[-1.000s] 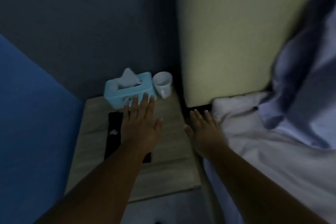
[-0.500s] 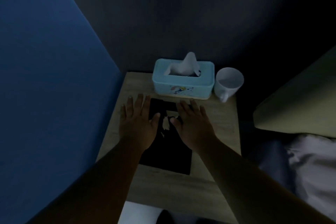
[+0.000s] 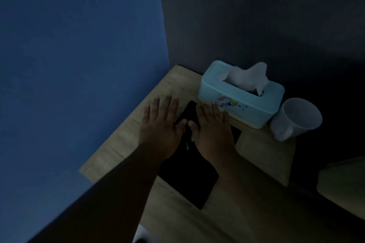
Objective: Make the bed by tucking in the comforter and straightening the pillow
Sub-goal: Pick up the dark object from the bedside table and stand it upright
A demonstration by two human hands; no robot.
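Note:
The room is dim. Neither the comforter nor the pillow is in view; only a pale corner of the headboard [image 3: 341, 179] shows at the right edge. My left hand [image 3: 161, 124] and my right hand [image 3: 212, 130] are stretched out palm down, side by side, fingers apart, above a wooden bedside table [image 3: 126, 144]. Both are empty. They hover over a flat black object [image 3: 187, 179] lying on the table; my right fingertips are close to the tissue box.
A light blue tissue box [image 3: 241, 102] with a tissue sticking out stands at the back of the table. A white mug [image 3: 296, 122] stands to its right. A blue wall [image 3: 79, 65] bounds the left, a dark wall the back.
My view has swung left, away from the bed, and the bedding and pillow have left the frame. My right hand moved from the bed edge to beside the left over the table.

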